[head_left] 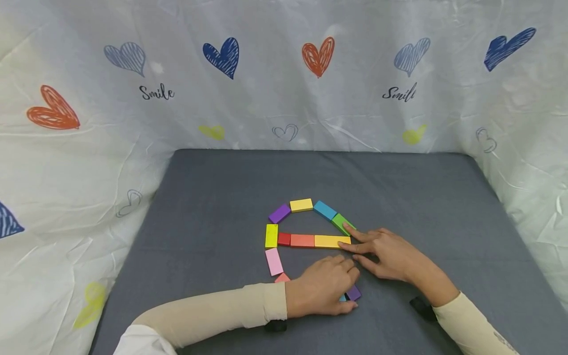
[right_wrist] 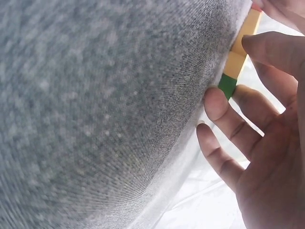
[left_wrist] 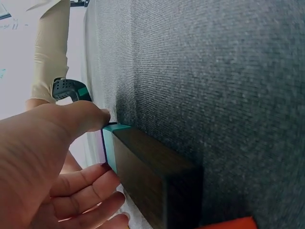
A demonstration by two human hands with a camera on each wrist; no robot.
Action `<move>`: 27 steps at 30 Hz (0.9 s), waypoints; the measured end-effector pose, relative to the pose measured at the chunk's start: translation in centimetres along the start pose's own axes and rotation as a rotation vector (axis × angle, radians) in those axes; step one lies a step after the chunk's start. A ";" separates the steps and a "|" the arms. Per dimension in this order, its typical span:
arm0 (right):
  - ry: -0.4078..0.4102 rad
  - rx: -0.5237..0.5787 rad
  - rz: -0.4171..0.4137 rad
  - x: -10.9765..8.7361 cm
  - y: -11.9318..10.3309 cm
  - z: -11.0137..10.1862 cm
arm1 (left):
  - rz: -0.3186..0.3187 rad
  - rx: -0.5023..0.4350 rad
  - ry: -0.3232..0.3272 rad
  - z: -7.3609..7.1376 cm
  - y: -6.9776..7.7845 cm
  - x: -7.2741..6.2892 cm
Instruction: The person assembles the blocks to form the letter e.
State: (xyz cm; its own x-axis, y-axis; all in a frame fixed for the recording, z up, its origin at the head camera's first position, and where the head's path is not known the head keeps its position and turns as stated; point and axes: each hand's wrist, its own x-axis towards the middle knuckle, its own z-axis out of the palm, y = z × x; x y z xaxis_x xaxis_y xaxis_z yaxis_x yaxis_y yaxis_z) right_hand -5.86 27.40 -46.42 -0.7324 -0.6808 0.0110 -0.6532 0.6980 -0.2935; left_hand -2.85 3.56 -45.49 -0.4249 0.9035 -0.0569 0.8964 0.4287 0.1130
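Coloured rectangular blocks lie in a curved outline with a straight bar across it. My left hand (head_left: 326, 286) is over the outline's lower part, covering some blocks. Its thumb and forefinger pinch a purple block (head_left: 353, 293), beside a blue block (left_wrist: 110, 149) and a dark brown block (left_wrist: 147, 171). My right hand (head_left: 388, 254) is spread at the bar's right end. One of its fingertips touches a green block (head_left: 339, 222); another rests on a yellow-orange block (head_left: 327, 241). The right wrist view shows its fingers (right_wrist: 233, 124) extended beside the green end.
The bar holds a red block (head_left: 284, 239) and a coral block (head_left: 302, 240). Round the curve are yellow (head_left: 271, 235), purple (head_left: 280, 213), pale yellow (head_left: 301, 205), blue (head_left: 325, 210) and pink (head_left: 274, 261) blocks. Grey cloth (head_left: 213, 207) lies beneath; a heart-printed curtain (head_left: 266, 98) hangs behind.
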 end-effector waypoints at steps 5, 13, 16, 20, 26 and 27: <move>0.004 -0.001 -0.003 0.0 0.0 -0.1 | -0.015 0.010 -0.006 -0.1 0.1 -0.1; 0.032 -0.003 -0.028 0.0 0.0 0.1 | -0.006 0.017 0.059 -0.3 0.2 -0.5; 0.045 -0.008 -0.046 0.1 0.1 0.1 | -0.007 0.016 0.101 -0.5 0.1 -1.0; 0.073 -0.018 -0.059 0.2 0.2 0.0 | 0.000 0.053 0.152 -1.0 0.2 -1.6; 0.121 -0.036 -0.089 0.3 0.2 -0.4 | 0.018 0.065 0.190 -2.0 0.6 -2.1; 0.130 -0.043 -0.094 0.3 0.1 -0.5 | 0.017 0.051 0.196 -2.1 0.6 -2.3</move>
State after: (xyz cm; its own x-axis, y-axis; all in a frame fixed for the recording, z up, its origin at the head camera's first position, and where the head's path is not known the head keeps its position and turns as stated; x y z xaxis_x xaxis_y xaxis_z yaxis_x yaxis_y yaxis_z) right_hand -6.27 27.39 -45.92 -0.6847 -0.7109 0.1608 -0.7254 0.6434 -0.2446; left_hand -1.61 1.73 -43.17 -0.4219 0.8958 0.1397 0.9067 0.4173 0.0619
